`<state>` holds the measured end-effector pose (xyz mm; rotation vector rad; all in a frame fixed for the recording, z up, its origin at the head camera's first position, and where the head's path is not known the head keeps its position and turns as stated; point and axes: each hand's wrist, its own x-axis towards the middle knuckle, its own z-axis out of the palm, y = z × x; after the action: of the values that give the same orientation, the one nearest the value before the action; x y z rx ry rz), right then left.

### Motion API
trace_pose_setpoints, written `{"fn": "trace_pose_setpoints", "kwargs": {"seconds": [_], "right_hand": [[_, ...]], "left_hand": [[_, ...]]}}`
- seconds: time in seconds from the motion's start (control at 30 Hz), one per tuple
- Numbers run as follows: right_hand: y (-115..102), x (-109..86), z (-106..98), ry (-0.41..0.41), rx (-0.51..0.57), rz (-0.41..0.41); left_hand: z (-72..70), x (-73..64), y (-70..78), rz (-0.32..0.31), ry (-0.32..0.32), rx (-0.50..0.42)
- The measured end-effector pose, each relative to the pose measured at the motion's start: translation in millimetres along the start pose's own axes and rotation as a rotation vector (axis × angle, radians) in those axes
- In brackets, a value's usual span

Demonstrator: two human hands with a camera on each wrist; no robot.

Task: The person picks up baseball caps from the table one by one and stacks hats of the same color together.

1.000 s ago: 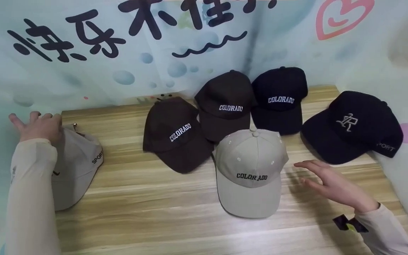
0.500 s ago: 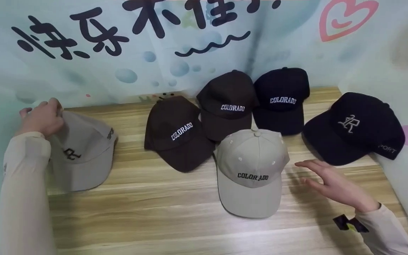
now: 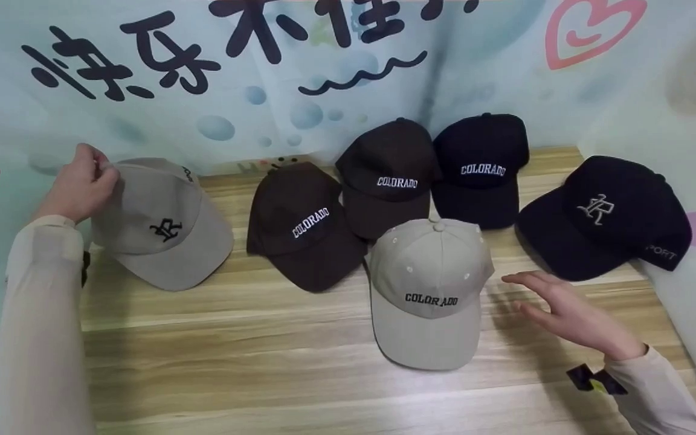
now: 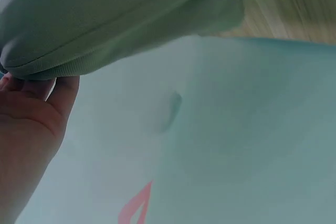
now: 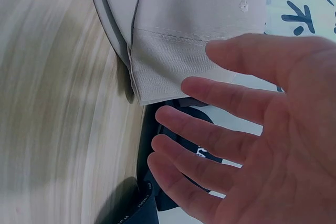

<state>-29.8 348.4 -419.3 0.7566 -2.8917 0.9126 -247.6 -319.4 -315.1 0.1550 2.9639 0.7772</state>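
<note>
At the left of the head view, my left hand (image 3: 82, 184) pinches the back edge of a grey baseball cap (image 3: 148, 223) with a dark monogram on its front. In the left wrist view the fingertips (image 4: 65, 90) grip that cap's lower rim (image 4: 79, 66), and its crown fills the upper left. My right hand (image 3: 571, 317) holds nothing, its fingers extended beside a beige COLORADO cap (image 3: 429, 290). The right wrist view shows the spread right hand (image 5: 252, 124) in front of this beige cap (image 5: 184, 61).
Two dark brown COLORADO caps (image 3: 306, 229), (image 3: 393, 175) overlap behind the beige one. A black COLORADO cap (image 3: 481, 169) stands at the back, against the printed wall cloth (image 3: 299, 78). A navy monogram cap (image 3: 602, 217) lies at the right of the wooden table (image 3: 251, 368).
My left hand has moved the grey cap back and to the right, turning it so its monogram now faces forward. The right hand and the other caps stay put.
</note>
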Motion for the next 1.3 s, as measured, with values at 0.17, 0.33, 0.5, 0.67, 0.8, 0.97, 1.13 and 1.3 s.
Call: {"fn": "trace_pose_setpoints", "kwargs": {"seconds": [0.17,0.33,0.5,0.67,0.8,0.97,1.13,1.3], "right_hand": [[0.0,-0.1,-0.4,0.003,-0.012,0.008],[0.5,0.2,-0.3,0.004,-0.022,0.003],[0.9,1.8,0.7,-0.001,-0.019,-0.002],[1.2,2.8,1.6,-0.005,-0.012,-0.005],[1.1,3.1,1.7,-0.014,0.001,0.003],[1.2,2.3,2.5,-0.016,0.018,0.006],[1.3,2.7,2.5,-0.006,0.008,-0.006],[0.3,3.3,1.6,-0.017,-0.002,-0.004]], "left_hand": [[-0.1,1.2,10.2,-0.009,0.011,-0.031],[-1.0,-1.0,21.8,-0.016,0.009,-0.084],[-1.8,-1.6,32.3,-0.030,0.002,-0.158],[-1.1,-2.3,41.0,-0.004,0.014,-0.218],[-0.6,-2.5,48.6,0.016,0.017,-0.240],[-3.7,-5.3,55.0,0.026,0.023,-0.247],[-6.2,-7.3,58.3,0.054,0.032,-0.287],[-6.3,-7.8,61.5,0.081,0.028,-0.312]]}}
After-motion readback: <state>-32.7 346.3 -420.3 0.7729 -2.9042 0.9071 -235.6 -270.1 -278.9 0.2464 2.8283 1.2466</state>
